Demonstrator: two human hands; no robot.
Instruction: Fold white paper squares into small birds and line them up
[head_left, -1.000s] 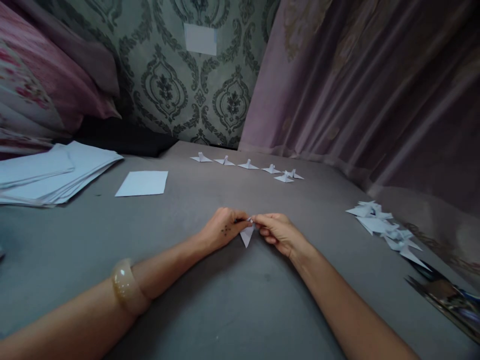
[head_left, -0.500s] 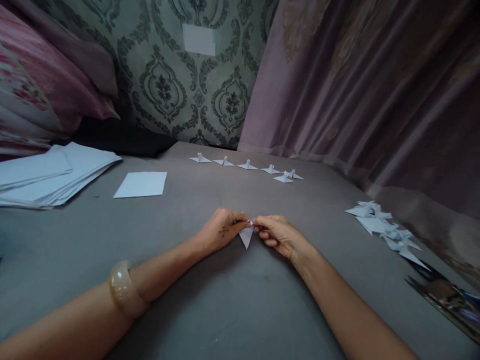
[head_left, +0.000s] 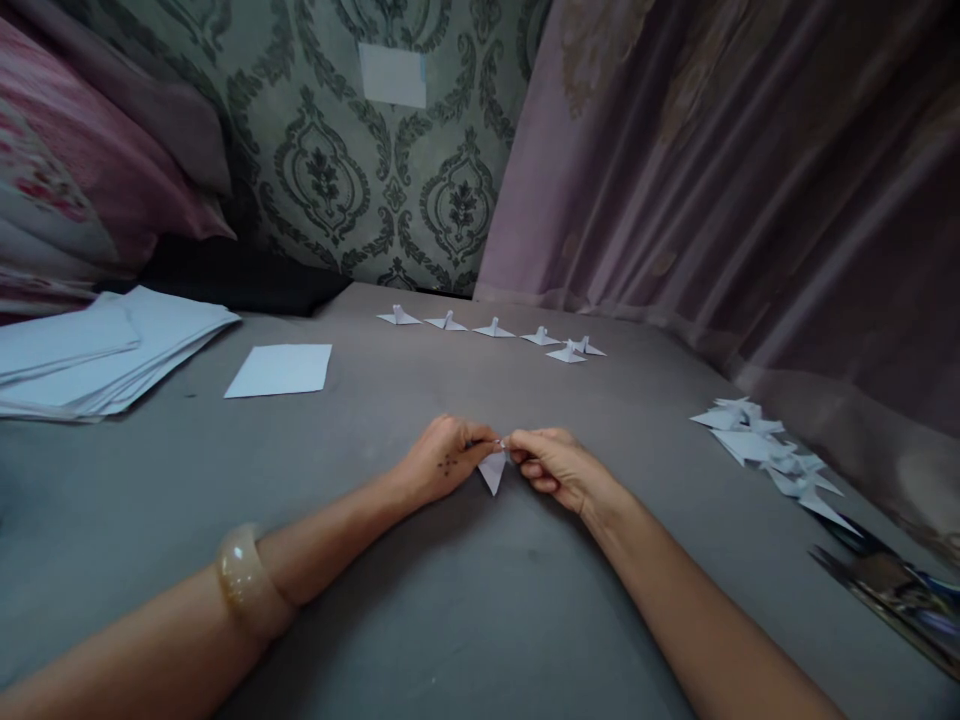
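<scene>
Where it shows, white folded paper (head_left: 492,474), sharply pointed

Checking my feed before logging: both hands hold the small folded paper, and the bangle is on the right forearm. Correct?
Not quite: the head view shows the bangle on the left forearm. The left hand and right hand both hold the small folded paper.

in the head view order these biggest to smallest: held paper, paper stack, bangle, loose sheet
1. Paper stack
2. Loose sheet and bangle: too alike to rank, and the bangle is nearer the camera
3. Held paper, judged by its visible part
</scene>
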